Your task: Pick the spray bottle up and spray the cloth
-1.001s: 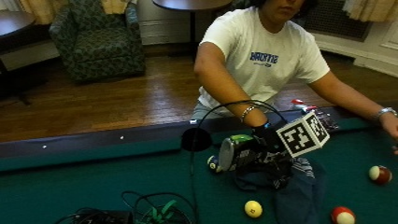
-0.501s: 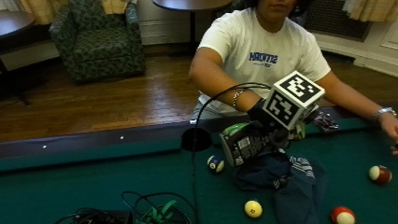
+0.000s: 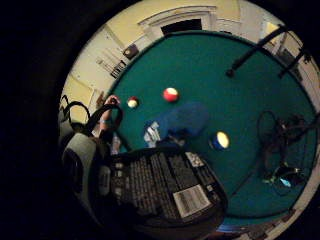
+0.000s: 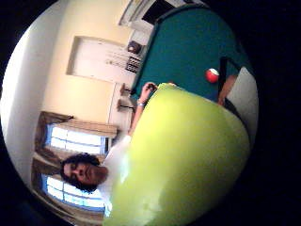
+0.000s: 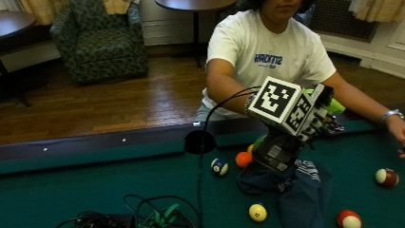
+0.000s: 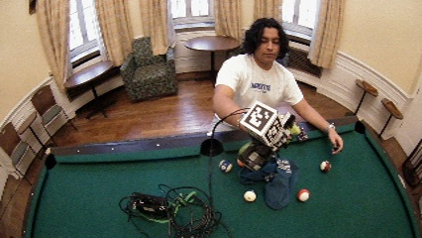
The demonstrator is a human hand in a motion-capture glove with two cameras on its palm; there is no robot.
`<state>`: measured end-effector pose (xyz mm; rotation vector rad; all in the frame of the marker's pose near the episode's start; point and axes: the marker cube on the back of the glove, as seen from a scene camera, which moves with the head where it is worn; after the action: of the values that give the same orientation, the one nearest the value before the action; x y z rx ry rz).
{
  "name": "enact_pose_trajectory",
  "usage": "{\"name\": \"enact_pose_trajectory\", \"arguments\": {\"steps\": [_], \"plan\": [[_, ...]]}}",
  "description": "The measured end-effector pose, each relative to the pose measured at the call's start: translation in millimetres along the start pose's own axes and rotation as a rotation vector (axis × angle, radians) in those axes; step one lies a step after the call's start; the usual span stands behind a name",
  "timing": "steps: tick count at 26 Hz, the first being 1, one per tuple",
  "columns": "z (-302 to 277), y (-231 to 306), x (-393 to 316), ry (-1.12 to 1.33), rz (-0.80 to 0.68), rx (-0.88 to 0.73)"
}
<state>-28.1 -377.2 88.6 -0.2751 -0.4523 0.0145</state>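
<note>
The gloved right hand (image 5: 316,121) grips the spray bottle (image 5: 278,149), raised just above the blue cloth (image 5: 303,187) on the green desk (image 5: 95,190). If the nozzle is aimed off, spray may wet the felt instead. Only the little-finger palm view shows the bottle's label, with the cloth beyond.
</note>
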Motion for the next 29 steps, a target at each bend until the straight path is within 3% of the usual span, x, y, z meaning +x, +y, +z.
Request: {"name": "enact_pose_trajectory", "arguments": {"steps": [12, 19, 29], "plan": [[79, -59, -52, -0.328, -0.11, 0.133], [158, -77, -87, -0.524, -0.147, 0.111], [252, -83, -104, -0.606, -0.146, 0.01]]}}
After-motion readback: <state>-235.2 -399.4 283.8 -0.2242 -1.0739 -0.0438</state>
